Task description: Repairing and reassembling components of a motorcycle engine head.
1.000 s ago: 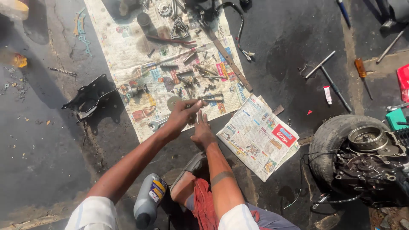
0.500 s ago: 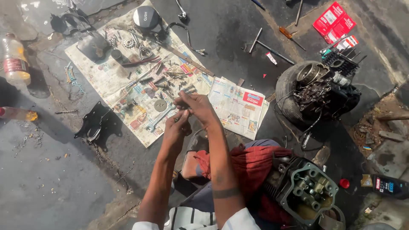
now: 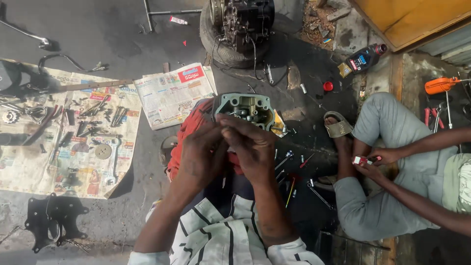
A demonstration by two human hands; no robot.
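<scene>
**Two hands over a green engine head**

The left hand and right hand are pressed close together, fingers curled inward and fingertips meeting just below the pale green cylinder head. Whether they pinch some small piece between them I cannot tell; the knuckles hide it. The cylinder head sits on a red cloth just beyond the hands. To the left lies a newspaper, and a larger sheet strewn with small metal parts, among them a gear. At the right a second person's hands hold a small red-and-white item (too tiny to identify). A dark oil bottle lies further back.
</scene>
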